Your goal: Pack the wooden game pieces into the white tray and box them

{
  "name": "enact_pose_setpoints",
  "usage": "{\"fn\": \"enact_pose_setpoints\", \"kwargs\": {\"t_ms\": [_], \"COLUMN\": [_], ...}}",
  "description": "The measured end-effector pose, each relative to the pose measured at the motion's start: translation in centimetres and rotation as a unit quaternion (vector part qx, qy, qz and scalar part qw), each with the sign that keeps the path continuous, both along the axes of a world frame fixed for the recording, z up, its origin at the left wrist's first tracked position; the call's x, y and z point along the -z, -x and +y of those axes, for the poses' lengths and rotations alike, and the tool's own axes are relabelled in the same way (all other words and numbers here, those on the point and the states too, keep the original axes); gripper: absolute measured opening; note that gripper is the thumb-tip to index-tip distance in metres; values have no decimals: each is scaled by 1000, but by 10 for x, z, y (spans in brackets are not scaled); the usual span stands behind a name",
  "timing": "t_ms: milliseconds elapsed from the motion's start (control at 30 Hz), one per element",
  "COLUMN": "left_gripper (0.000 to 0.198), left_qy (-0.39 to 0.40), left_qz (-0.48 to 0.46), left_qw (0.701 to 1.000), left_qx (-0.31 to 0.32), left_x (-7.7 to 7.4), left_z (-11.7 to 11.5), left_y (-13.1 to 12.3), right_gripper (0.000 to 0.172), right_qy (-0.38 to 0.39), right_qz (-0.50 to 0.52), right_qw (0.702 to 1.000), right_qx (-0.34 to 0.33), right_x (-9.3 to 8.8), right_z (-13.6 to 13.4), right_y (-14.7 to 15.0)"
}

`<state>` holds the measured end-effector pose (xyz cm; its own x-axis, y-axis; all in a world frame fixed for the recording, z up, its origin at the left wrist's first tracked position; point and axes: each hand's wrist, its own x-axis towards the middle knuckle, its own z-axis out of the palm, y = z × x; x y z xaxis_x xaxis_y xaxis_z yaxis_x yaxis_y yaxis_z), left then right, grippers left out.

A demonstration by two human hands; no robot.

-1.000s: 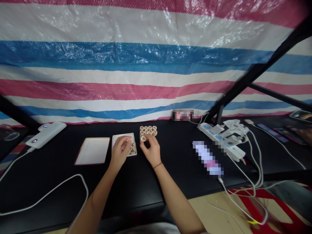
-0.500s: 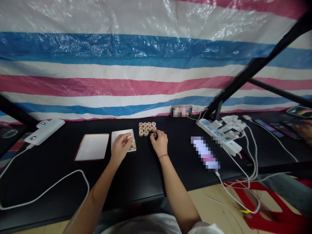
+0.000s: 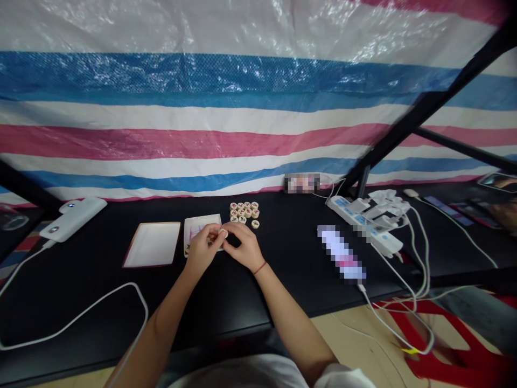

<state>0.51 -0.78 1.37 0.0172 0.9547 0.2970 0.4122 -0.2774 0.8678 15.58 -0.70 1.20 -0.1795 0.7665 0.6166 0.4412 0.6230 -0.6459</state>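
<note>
My left hand (image 3: pixel 202 247) pinches a round, pale Chinese chess piece (image 3: pixel 223 233) over the right side of a small white box (image 3: pixel 191 223). My right hand (image 3: pixel 244 246) meets it there, thumb and fingertips closed on the same piece. Inside the box, more pieces show partly beneath my left hand. Behind my right hand, rows of chess pieces (image 3: pixel 241 212) with red and dark characters stand close together, some apparently stacked. A single chess piece (image 3: pixel 255 224) with a dark character lies at the near right of that group.
Left of the box lies a shallow box lid (image 3: pixel 156 245). A white power bank (image 3: pixel 75 218) with a cable (image 3: pixel 139 291) is at far left. On the right are a blurred-out phone (image 3: pixel 341 254) and a power strip (image 3: pixel 363 225) with chargers. A striped sheet (image 3: pixel 202 118) hangs behind.
My right hand has left the piece at the near right of the rows and moved left to meet my left hand. My left hand has shifted slightly right with a chess piece.
</note>
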Motion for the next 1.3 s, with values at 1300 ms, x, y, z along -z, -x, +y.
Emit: {"fn": "enact_pose_setpoints", "kwargs": {"t_ms": [1300], "left_gripper": [21], "left_qy": [-97], "left_qz": [139], "left_qw": [985], "left_qx": [28], "left_x": [-7], "left_z": [5], "left_y": [18], "right_gripper": [10], "right_qy": [148], "right_qz": [-122], "right_qw": [935], "right_qx": [299], "right_x": [33], "right_z": [27], "right_y": [-51]}}
